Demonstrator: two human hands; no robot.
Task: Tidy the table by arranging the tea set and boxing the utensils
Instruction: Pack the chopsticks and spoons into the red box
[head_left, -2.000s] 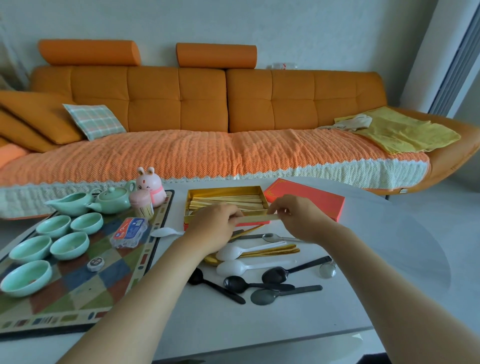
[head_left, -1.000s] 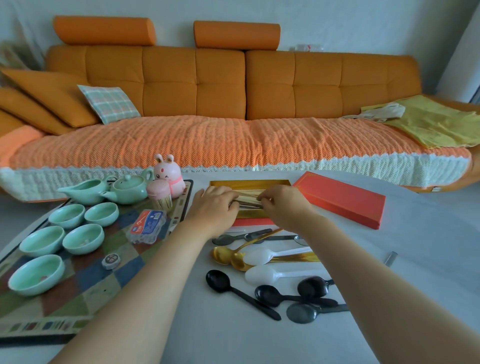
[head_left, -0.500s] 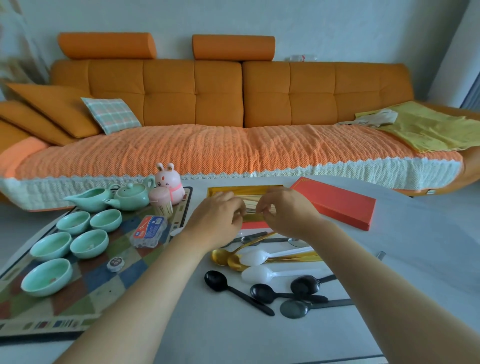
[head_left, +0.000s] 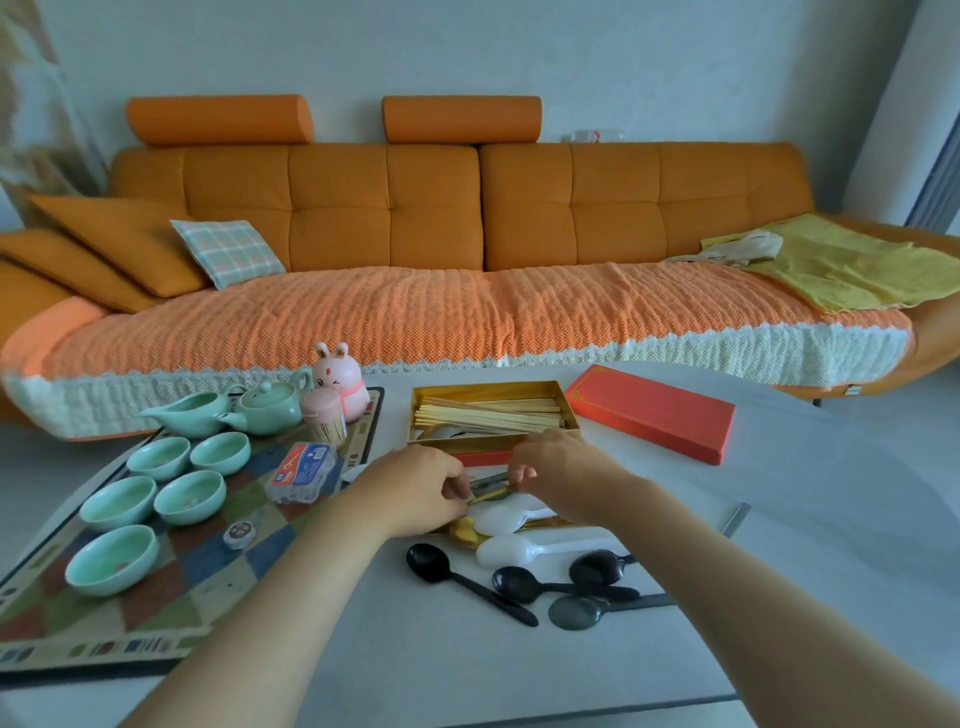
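While both hands are meeting just in front of the open box, the left hand (head_left: 415, 491) is curling its fingers in and pinching one end of a few thin metal utensils (head_left: 491, 486). The right hand (head_left: 563, 467) is bending its fingertips (head_left: 523, 474) down onto the other end of the same grey and gold handles. Their bowls are hiding under the hands, so I cannot tell how many pieces are being held.

Just below the hands, two white plastic spoons (head_left: 519, 548) and a gold spoon (head_left: 462, 532) are lying touching one another. Nearer the person, the black spoons (head_left: 441, 564) and a grey spoon (head_left: 576, 613) are spreading over the pale surface (head_left: 363, 649). Beyond the hands, the gold-lined box (head_left: 493, 387) is sitting open with wooden chopsticks (head_left: 488, 413) lying lengthwise in it. Its red lid (head_left: 649, 410) is resting apart to the right. On the patterned tray (head_left: 104, 639) to the left, the celadon teapot (head_left: 267, 408), pitcher (head_left: 192, 413) and cups (head_left: 137, 499) are standing upright.

The metal pieces are probably going to feel stiff, light and slick. Pinching them at both ends, as now, seems the way to keep them parallel. Gripped loosely, they are likely to fan apart or slide.
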